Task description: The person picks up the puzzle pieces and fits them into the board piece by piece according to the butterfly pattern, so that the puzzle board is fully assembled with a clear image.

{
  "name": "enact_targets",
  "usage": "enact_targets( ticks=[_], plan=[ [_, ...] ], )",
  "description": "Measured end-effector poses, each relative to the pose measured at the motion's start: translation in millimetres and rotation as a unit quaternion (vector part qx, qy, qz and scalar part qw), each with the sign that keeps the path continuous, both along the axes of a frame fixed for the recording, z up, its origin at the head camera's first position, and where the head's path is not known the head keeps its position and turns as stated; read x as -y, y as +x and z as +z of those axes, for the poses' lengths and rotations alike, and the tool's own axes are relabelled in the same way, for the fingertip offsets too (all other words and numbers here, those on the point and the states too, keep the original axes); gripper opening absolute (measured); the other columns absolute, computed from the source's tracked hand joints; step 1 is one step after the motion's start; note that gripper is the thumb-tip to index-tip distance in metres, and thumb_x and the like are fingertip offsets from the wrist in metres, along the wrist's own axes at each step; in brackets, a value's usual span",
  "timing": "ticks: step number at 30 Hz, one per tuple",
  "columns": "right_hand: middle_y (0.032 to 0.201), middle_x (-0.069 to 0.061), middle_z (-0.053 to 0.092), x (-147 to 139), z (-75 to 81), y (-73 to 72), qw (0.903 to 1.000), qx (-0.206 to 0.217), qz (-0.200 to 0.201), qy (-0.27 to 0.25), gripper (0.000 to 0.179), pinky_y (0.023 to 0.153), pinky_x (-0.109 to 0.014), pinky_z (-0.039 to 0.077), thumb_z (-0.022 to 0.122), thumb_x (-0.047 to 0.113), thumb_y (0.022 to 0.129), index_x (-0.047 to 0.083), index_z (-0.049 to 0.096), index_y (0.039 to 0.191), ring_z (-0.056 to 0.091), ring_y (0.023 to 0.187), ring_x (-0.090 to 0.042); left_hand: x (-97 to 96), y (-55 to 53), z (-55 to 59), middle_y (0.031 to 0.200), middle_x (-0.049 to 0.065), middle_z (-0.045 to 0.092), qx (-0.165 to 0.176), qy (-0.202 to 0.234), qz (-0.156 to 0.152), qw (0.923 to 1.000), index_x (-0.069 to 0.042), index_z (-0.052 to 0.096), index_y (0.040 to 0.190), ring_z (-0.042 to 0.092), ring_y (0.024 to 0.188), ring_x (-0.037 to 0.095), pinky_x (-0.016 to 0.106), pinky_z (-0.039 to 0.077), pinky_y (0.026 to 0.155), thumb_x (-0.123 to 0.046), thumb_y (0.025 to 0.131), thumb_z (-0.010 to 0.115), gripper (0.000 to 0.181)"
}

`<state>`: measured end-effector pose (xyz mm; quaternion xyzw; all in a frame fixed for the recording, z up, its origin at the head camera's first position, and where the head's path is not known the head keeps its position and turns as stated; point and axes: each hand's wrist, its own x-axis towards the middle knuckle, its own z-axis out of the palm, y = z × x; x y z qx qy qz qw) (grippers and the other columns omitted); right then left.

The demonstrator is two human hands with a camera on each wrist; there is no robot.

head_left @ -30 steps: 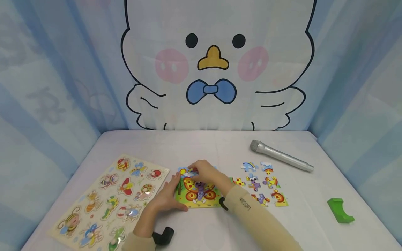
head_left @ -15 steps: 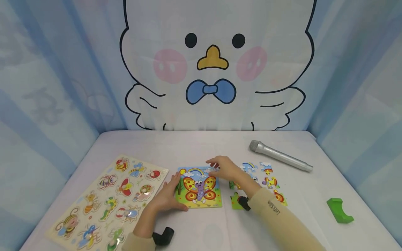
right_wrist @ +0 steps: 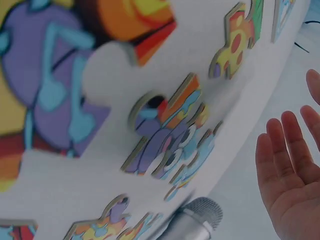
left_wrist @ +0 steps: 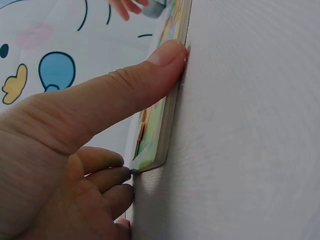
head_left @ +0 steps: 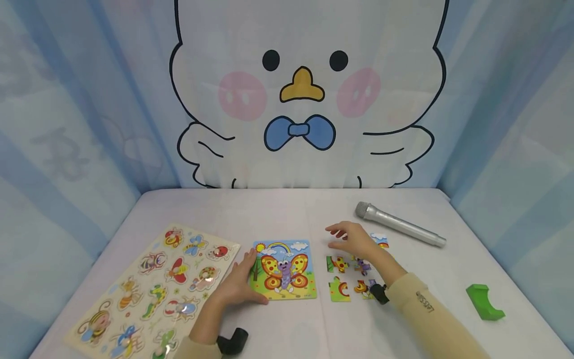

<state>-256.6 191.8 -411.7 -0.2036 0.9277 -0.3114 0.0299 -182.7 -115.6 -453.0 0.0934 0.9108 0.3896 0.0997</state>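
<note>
A small square butterfly picture board lies flat in the middle of the table. My left hand rests at its near left corner, fingers along the left edge. In the left wrist view the straight thumb presses against the board's front edge. My right hand hovers over jigsaw pieces to the right of the board and partly hides them. Its fingers are loosely extended and hold nothing in the right wrist view. Among the pieces are a green and red corner and one with the butterfly's purple face.
A cream board with insect pictures lies slanted at the left. Behind the pieces is a silver microphone. A green arched block sits far right. The curtain with a cartoon bird hangs at the table's back edge.
My right hand has moved right, off the butterfly board and over the loose pieces, uncovering the whole picture. My left hand stays at the board's corner.
</note>
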Motion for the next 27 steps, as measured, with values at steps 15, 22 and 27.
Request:
enact_targets(
  ticks=[15,22,27],
  plan=[
    [0.111,-0.018,0.058,-48.1,-0.3,-8.0,0.9960,0.040,-0.057,0.056,0.041,0.084,-0.044,0.048,0.070,0.005,0.078,-0.001,0.059,0.117,0.054,0.100,-0.033,2.0,0.2,-2.8,0.149,0.019,0.016,-0.006,0.002,-0.007,1.0000,0.002,0.021,0.143,0.011,0.137,0.034,0.049,0.004,0.111,-0.023,0.054,0.088,0.115],
    [0.120,-0.023,0.053,-57.9,-7.8,-13.2,0.9909,0.054,-0.077,0.096,0.041,0.087,-0.049,0.045,0.070,0.007,0.076,0.001,0.060,0.116,0.052,0.103,-0.038,2.8,0.0,-3.9,0.149,0.019,0.016,-0.002,0.006,-0.004,1.0000,0.001,0.021,0.144,0.010,0.137,0.034,0.049,0.005,0.111,-0.024,0.054,0.088,0.114],
    [0.123,-0.024,0.052,-58.7,-7.6,-14.8,0.9878,0.062,-0.081,0.117,0.043,0.088,-0.051,0.044,0.072,0.010,0.076,0.004,0.061,0.117,0.052,0.105,-0.040,3.3,0.0,-3.1,0.150,0.018,0.015,0.001,0.004,-0.004,1.0000,0.000,0.021,0.144,0.009,0.137,0.033,0.048,0.004,0.111,-0.024,0.055,0.087,0.113]
  ],
)
